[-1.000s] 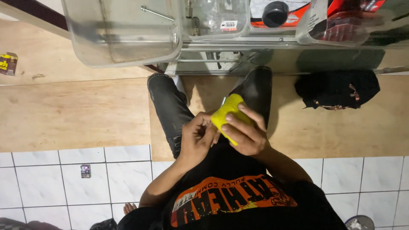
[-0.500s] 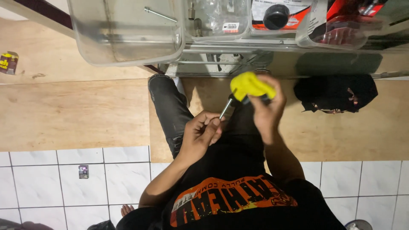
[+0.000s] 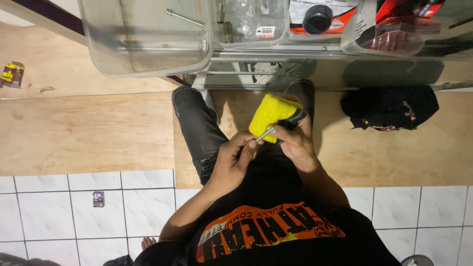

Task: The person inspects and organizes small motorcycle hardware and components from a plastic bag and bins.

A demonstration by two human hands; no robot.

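— Two hands meet over the lap. What does each one hold?

— Right hand [image 3: 294, 144]: grip closed around a yellow tool with a black handle [image 3: 273, 116]. A thin metal shaft [image 3: 264, 134] sticks out of it toward the left hand [image 3: 234, 160]. The left grip is pinched narrow on the shaft's tip, thumb and fingertips together.

— Where does the tool sit?

— Above the person's thighs, between the knees, just short of the shelf edge. Dark jeans [image 3: 197, 130] below it, black shirt with orange lettering [image 3: 261, 234] nearer the camera.

— What is around?

— Ahead of the knees, a metal shelf frame [image 3: 256, 66] carries clear plastic bins. The large left bin [image 3: 143, 39] holds one long metal rod [image 3: 185, 17]. The middle bin [image 3: 251, 22] holds small clear bags and metal bits, too small to sort. To its right, a black round cap on a red-and-white package [image 3: 318, 18], then another clear container [image 3: 394, 27] with red items inside.

— Floor?

— Wooden board [image 3: 84, 130] under the legs, white tiles [image 3: 59, 212] closer in. A black bundle of cloth [image 3: 389, 107] lies on the board to the right, well apart from the hands. A small yellow packet [image 3: 12, 75] lies far left, a small dark object [image 3: 98, 198] on the tiles.

— Anything in the way?

— The bins overhang the knees; the tool stays below them, not touching.
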